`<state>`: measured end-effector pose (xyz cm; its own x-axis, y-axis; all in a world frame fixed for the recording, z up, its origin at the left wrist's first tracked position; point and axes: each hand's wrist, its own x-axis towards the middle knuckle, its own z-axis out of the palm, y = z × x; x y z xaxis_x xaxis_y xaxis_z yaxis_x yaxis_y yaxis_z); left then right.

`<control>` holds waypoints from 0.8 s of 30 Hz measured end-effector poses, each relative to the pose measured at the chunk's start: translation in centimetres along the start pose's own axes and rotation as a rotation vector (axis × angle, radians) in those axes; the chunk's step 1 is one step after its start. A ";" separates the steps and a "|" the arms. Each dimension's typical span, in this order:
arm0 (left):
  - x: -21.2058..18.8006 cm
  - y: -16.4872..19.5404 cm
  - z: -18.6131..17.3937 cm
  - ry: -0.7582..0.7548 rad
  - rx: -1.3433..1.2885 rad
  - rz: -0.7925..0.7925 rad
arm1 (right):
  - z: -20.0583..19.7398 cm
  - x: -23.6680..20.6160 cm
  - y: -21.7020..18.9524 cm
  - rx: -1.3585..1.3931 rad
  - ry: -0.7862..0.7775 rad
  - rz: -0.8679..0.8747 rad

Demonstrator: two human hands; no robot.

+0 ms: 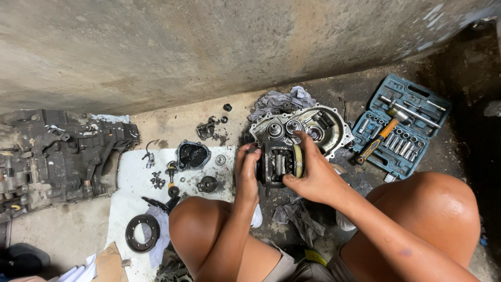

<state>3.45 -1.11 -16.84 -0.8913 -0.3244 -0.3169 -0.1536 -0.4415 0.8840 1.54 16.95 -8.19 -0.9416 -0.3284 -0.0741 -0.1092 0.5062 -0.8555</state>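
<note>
Both hands — left hand, right hand — clasp a dark gear assembly (greasy) beside the open blue socket case; bare floor lies left.

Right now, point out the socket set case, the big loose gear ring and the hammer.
socket set case (420,94): head view, blue lid edge.
gear ring (142,233): head view, toothed rim.
hammer (377,140): head view, orange handle.
</note>
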 end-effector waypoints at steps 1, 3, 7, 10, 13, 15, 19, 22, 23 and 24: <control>0.0 0.1 0.0 -0.001 0.005 0.008 | 0.0 0.0 0.1 0.009 0.006 -0.023; -0.2 0.4 0.2 -0.006 0.011 0.017 | 0.0 -0.1 0.2 0.042 0.004 0.009; -0.9 1.8 0.7 -0.034 0.064 0.041 | 0.5 0.0 0.2 0.089 0.053 -0.012; -1.5 2.7 1.0 -0.052 0.108 0.068 | 1.3 0.0 0.2 0.129 0.087 0.173; -1.4 2.9 1.1 -0.069 0.121 0.090 | 1.7 0.3 0.6 0.142 0.108 0.311; -1.2 2.5 0.9 -0.072 0.108 0.084 | 1.6 0.3 1.0 0.128 0.131 0.202; -0.3 1.6 0.1 -0.049 0.023 0.069 | 0.4 0.1 0.8 -0.003 0.177 -0.289; -0.2 1.3 -0.2 -0.011 -0.008 0.028 | -0.1 -0.2 -0.7 0.036 0.073 -0.037; -0.2 1.2 -0.2 0.007 -0.015 0.013 | -0.1 -0.2 -1.3 0.077 0.009 0.145; -0.3 1.3 -0.2 0.016 -0.025 0.024 | -0.1 -0.2 -1.9 0.053 0.009 0.179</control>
<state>3.61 -1.70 -15.67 -0.8874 -0.3489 -0.3012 -0.1210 -0.4543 0.8826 1.93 16.11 -6.48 -0.9473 -0.2295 -0.2235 0.0772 0.5135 -0.8546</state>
